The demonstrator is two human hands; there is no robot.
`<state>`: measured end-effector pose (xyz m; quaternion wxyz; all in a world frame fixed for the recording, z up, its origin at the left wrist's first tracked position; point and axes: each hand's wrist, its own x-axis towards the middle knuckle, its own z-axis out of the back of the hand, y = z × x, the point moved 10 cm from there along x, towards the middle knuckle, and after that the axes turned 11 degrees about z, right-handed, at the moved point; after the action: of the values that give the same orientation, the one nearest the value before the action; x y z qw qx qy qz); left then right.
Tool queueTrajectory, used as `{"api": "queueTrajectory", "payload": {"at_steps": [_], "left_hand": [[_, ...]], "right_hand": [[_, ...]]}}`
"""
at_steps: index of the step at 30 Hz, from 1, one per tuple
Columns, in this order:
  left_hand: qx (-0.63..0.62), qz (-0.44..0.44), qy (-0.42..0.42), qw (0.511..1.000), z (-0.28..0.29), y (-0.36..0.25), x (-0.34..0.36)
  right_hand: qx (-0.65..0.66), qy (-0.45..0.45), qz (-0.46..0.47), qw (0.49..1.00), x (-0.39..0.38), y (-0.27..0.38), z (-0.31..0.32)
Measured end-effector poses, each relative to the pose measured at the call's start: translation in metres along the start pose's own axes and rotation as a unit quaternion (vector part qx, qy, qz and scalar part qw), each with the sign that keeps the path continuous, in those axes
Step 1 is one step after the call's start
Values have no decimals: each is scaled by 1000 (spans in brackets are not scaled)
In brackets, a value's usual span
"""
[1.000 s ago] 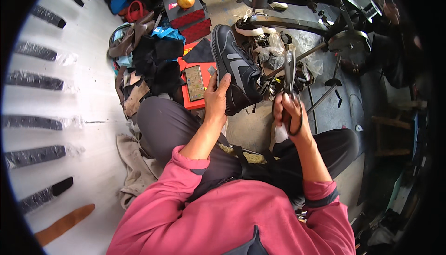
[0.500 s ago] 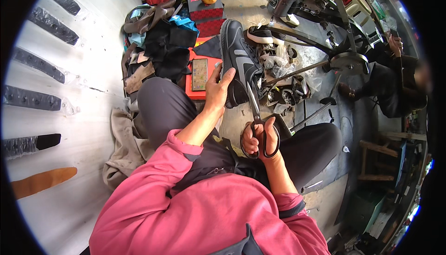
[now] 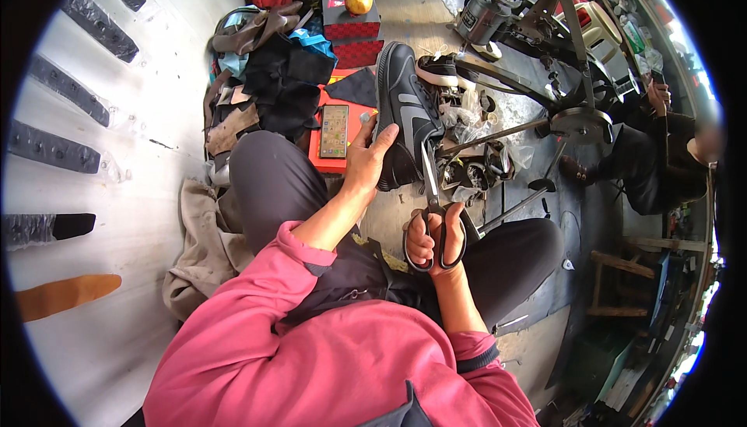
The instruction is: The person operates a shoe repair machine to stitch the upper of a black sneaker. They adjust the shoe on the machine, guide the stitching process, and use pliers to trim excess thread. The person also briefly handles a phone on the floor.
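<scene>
A black sneaker with grey stripes (image 3: 406, 108) is gripped by my left hand (image 3: 366, 158), my thumb lying across its side near the heel. Its toe points away from me. In my right hand (image 3: 436, 244) is a pair of large black-handled scissors (image 3: 433, 180), fingers through the loops. The blades point up and lie close together, their tips beside the shoe's opening. Left of the shoe, a phone with a lit screen (image 3: 334, 131) rests on a red-orange box (image 3: 331, 164), partly hidden by my left hand.
Black fabric scraps (image 3: 284, 77) are heaped at the left. A dark box (image 3: 350, 26) bears a round yellowish fruit (image 3: 358, 3). Metal machine legs (image 3: 510, 133) stand at the right, near other shoes (image 3: 437, 70). Another person (image 3: 661, 143) sits at far right holding a phone.
My view has shifted slightly, so the surroundings sit a little differently. Both hands keep their hold, and the scissors stay close to the sneaker.
</scene>
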<state>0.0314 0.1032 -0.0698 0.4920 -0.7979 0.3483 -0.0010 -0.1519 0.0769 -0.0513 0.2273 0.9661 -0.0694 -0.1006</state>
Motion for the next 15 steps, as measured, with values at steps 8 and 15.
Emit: {"api": "queueTrajectory", "payload": {"at_steps": [8, 15], "left_hand": [[-29, 11, 5, 999, -1, 5, 2], [-25, 24, 16, 999, -6, 4, -2]], "right_hand": [[61, 1, -12, 998, 0, -1, -1], [35, 4, -1, 999, 2, 3, -1]]}}
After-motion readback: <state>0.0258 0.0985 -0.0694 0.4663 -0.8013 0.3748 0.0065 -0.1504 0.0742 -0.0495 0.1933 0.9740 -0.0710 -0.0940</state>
